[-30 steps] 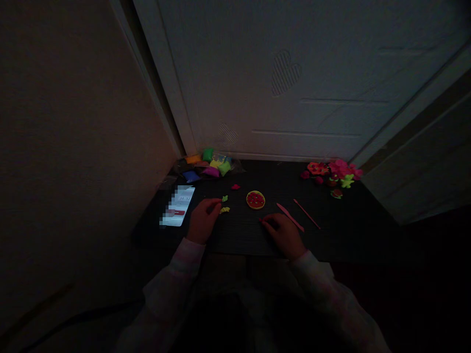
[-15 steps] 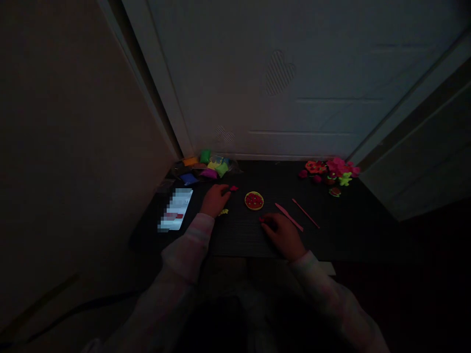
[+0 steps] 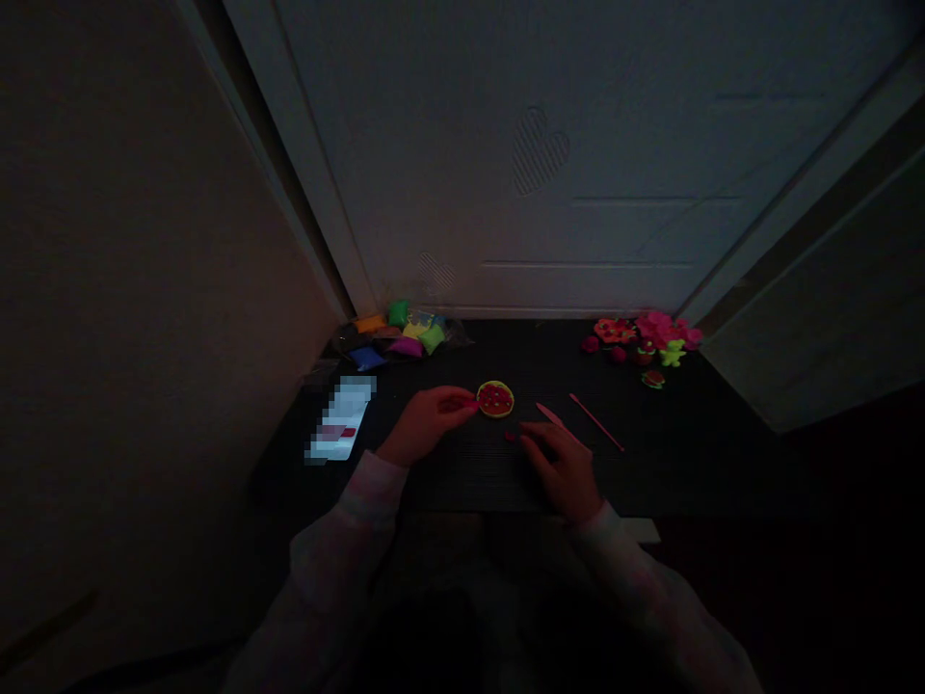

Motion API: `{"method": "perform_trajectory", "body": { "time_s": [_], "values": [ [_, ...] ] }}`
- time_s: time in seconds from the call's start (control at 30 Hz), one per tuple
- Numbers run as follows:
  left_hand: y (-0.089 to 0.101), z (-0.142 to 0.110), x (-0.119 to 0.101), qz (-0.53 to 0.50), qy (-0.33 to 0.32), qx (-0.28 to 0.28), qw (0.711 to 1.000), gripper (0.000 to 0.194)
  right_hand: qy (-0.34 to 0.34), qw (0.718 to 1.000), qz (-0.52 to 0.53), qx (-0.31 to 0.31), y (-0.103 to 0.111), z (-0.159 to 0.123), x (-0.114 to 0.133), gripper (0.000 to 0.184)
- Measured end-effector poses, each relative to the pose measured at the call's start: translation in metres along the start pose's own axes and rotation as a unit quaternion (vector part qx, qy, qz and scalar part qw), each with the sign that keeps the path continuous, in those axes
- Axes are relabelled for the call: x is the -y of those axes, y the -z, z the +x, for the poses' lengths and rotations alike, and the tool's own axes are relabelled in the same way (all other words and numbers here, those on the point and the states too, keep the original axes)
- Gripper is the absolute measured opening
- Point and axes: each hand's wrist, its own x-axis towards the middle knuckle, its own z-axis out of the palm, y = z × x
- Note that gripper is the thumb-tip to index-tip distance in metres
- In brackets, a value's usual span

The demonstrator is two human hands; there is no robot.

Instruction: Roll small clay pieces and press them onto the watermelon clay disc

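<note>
My left hand [image 3: 426, 422] pinches a small piece of pink clay [image 3: 472, 405] between thumb and fingertips, at the left edge of a round clay pizza [image 3: 495, 399]. The pizza has a yellow rim and a red top dotted with small bits. Just right of it, my right hand [image 3: 560, 463] rests low over the dark table with fingers apart and nothing in them. A small dark red clay bit [image 3: 510, 437] lies beside its fingertips. A pink clay knife [image 3: 556, 421] is partly covered by that hand.
Farther right lies a thin pink stick tool [image 3: 596, 422]. Bagged coloured clay [image 3: 406, 344] is heaped at the back left, behind a lit phone [image 3: 343, 419]. Flower-like and other clay figures [image 3: 665, 333] stand at the back right. A white door [image 3: 462, 173] borders the table [image 3: 462, 482].
My left hand has picked up the pink clay piece and moved it right to the pizza. My right hand has let go of the red bit. The yellow piece is now hidden.
</note>
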Motion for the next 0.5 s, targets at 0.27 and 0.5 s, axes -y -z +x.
{"method": "perform_trajectory", "body": {
  "time_s": [0.27, 0.5],
  "values": [
    [-0.034, -0.044, 0.002, -0.211, 0.068, 0.096, 0.97, 0.016, 0.039, 0.995, 0.049, 0.075, -0.002, -0.015, 0.025, 0.018],
    [-0.042, -0.05, 0.003, -0.235, 0.104, 0.089, 0.962, 0.013, 0.031, 0.993, 0.054, 0.097, 0.0, -0.025, 0.025, 0.015]
  ]
}}
